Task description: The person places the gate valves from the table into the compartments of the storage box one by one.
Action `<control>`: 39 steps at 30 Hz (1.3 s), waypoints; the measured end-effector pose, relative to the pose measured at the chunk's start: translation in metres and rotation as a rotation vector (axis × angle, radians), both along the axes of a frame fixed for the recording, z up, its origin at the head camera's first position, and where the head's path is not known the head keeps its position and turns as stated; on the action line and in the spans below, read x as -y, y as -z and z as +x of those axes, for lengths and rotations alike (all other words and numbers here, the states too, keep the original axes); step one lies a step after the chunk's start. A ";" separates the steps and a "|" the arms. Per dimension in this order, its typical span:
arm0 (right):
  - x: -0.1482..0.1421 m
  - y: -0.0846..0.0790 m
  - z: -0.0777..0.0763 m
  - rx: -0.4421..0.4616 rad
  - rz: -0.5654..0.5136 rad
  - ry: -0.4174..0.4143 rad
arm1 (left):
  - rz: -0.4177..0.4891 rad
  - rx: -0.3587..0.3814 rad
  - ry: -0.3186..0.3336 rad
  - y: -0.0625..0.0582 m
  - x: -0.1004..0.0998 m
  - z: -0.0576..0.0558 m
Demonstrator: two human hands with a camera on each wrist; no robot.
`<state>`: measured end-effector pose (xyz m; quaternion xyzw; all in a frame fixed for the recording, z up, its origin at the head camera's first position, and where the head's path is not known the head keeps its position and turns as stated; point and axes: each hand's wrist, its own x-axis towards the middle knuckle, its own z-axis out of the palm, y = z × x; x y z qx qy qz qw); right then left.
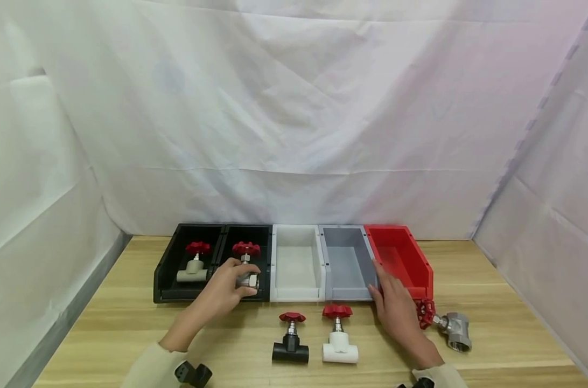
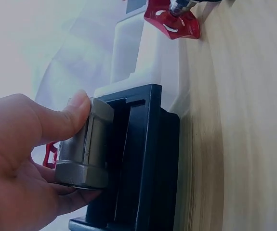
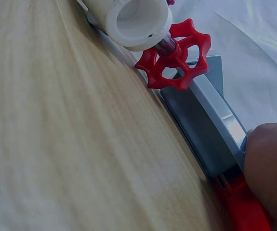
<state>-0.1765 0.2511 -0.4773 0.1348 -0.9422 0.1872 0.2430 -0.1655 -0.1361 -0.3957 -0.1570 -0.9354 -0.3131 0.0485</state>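
Observation:
My left hand (image 1: 226, 288) grips a silvery metal valve (image 2: 83, 154) by its tee-shaped body, thumb on one side and fingers behind. The valve's red handwheel (image 1: 246, 248) points away from me. It is at the second black bin (image 1: 231, 233) from the left, and the body overlaps the bin's front in the head view. With relaxed, extended fingers, my right hand (image 1: 398, 310) rests on the adjoining walls of the grey bin (image 1: 349, 293) and the red bin (image 1: 422, 269). Its thumb lies at the grey bin's front corner.
The leftmost black bin (image 1: 165, 277) contains a beige valve (image 1: 193, 275). A white bin (image 1: 298, 295) stands mid-row. On the wooden table (image 1: 100, 323) are a black valve (image 1: 291, 351), a white valve (image 1: 340, 353) and another metal valve (image 1: 456, 328). White cloth (image 1: 294, 108) hangs behind.

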 end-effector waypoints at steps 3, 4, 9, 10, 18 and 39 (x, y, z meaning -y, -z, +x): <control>0.000 0.001 0.000 0.003 0.005 0.002 | -0.012 0.002 -0.015 0.002 -0.003 -0.005; 0.000 0.001 0.000 0.003 0.005 0.001 | -0.013 0.001 -0.017 0.002 -0.004 -0.007; 0.000 0.002 0.000 -0.004 0.005 -0.002 | -0.008 0.010 -0.016 0.005 -0.005 -0.015; 0.000 0.001 0.000 -0.005 0.006 -0.002 | -0.007 0.013 -0.016 0.006 -0.004 -0.017; 0.000 0.002 0.001 0.001 0.011 0.001 | 0.013 0.061 -0.038 0.017 -0.004 -0.027; 0.001 -0.002 0.001 0.052 0.003 0.009 | -0.044 0.060 -0.044 0.034 -0.007 -0.045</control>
